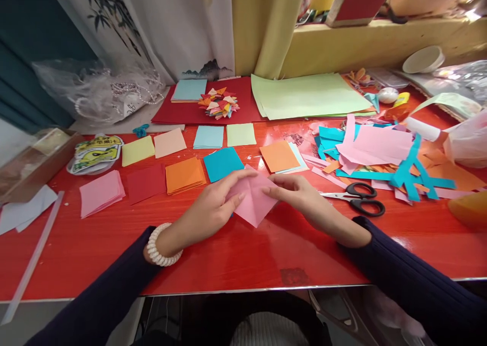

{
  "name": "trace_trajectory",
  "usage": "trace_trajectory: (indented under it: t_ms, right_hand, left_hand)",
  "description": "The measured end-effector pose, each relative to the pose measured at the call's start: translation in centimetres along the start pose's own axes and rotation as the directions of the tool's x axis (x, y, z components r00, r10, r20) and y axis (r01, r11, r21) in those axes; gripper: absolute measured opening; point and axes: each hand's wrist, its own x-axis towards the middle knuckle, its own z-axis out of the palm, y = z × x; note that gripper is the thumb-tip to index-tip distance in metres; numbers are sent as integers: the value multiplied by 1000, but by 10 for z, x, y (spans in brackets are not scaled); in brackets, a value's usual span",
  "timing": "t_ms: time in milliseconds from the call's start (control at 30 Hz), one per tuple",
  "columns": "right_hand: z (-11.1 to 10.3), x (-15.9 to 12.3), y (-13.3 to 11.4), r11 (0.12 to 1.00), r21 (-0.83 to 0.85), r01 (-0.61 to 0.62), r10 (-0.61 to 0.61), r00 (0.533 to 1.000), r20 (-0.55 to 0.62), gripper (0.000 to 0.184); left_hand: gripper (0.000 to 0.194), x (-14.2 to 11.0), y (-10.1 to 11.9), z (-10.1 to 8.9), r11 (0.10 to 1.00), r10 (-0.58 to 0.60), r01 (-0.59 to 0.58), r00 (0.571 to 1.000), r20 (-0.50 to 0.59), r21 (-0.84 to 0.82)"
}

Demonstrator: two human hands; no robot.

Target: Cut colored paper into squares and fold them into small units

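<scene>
The left hand (220, 199) and right hand (300, 191) are holding a creased pink paper square (253, 204) between them, just above the red bench (213, 260) near its front edge. The left grip is pinching the paper's left side, its thumb lying on top; the right grip is pinching the upper right side, its thumb also pressing on top. One corner of the paper is pointing toward the person.

Just beyond the left hand, a blue paper square (222, 162) is lying beside an orange paper stack (185, 176). Farther left, red paper squares (146, 182) and a pink paper stack (101, 193) are continuing the row. Beyond the right hand, a loose orange square (279, 157) is partly covering paler sheets (294, 161). Black-handled scissors (355, 198) are resting near the right forearm, their handles lying beside a pile of paper offcuts (384, 145). At the back, a folded paper ring (218, 104) is sitting on red sheets (178, 111), left of large pale green sheets (308, 97).
</scene>
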Motion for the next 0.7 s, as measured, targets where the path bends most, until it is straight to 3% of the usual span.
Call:
trace_trajectory:
  t_ms: [167,300,400,500,700]
  right_hand:
    - [-5,3,0,988,154,-31,13,993,114,23]
    - [-12,4,-2,977,211,-25,20,999,26,18]
    - [-12,4,-5,981,195,-11,16,1000,-24,13]
    - [-8,4,-5,990,141,-14,17,1000,-19,9]
    - [-8,5,3,981,191,-44,45,999,-4,18]
  left_hand:
    - [50,1,2,-7,978,157,-161,987,42,130]
    - [62,2,0,-16,912,300,-298,953,36,283]
    - [52,3,-1,-17,768,460,-425,886,49,479]
    - [35,3,-2,-15,606,571,-458,820,46,650]
    - [12,1,-10,-11,303,650,-475,737,186,826]
